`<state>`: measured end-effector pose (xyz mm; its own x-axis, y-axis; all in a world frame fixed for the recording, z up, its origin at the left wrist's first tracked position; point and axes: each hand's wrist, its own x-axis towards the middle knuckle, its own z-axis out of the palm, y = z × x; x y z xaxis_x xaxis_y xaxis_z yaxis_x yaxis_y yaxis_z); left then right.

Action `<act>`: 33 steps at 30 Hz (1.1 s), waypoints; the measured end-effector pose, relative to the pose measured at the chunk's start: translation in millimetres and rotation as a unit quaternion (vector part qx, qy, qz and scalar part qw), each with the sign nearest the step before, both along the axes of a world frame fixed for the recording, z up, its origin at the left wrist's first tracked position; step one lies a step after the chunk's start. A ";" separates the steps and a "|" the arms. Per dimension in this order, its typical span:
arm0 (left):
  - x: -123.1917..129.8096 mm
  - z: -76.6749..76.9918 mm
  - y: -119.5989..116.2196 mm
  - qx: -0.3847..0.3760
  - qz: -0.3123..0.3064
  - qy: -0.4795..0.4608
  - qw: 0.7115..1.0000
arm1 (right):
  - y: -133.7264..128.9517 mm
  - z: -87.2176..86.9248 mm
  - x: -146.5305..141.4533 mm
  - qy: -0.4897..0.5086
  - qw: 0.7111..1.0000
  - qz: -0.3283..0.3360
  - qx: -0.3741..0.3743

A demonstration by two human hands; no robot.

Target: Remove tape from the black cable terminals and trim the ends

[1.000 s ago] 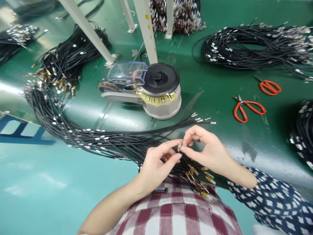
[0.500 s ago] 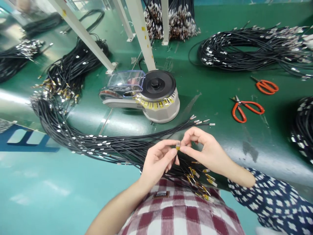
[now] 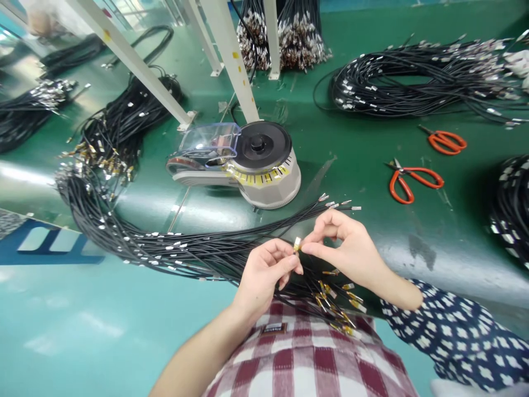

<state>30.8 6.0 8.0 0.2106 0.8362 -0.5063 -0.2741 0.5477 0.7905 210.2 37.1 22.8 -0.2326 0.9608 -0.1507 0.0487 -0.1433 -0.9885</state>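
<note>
My left hand pinches a black cable just below its small white connector, which has a yellow band of tape at its base. Close on the right of that connector is my right hand, thumb and forefinger pressed together at the yellow tape. Whether a piece of tape lies between those fingertips is too small to tell. Beneath both hands runs a long bundle of black cables. Several cable ends with yellow tape lie below my right hand, over the checked apron.
A round tape dispenser stands ahead of my hands. Two orange-handled cutters lie on the green table at the right. Coiled black cables lie at the back right, more bundles at the left. White posts rise behind the dispenser.
The connector has tilted and now stands up above my left fingertips. My right fingertips have drawn slightly away from it. The view has shifted a little.
</note>
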 end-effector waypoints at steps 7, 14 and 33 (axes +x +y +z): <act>2.4 -0.8 -0.3 -0.005 0.001 -0.012 1.000 | 0.5 -8.8 -5.9 0.024 0.999 -0.021 0.011; 2.1 -2.0 1.7 0.000 0.000 -0.016 1.000 | -0.1 -22.0 -14.0 0.074 0.997 -0.017 -0.015; -4.4 2.9 5.4 0.031 -0.035 0.010 0.999 | -7.5 -15.3 -16.5 0.046 0.998 -0.028 0.034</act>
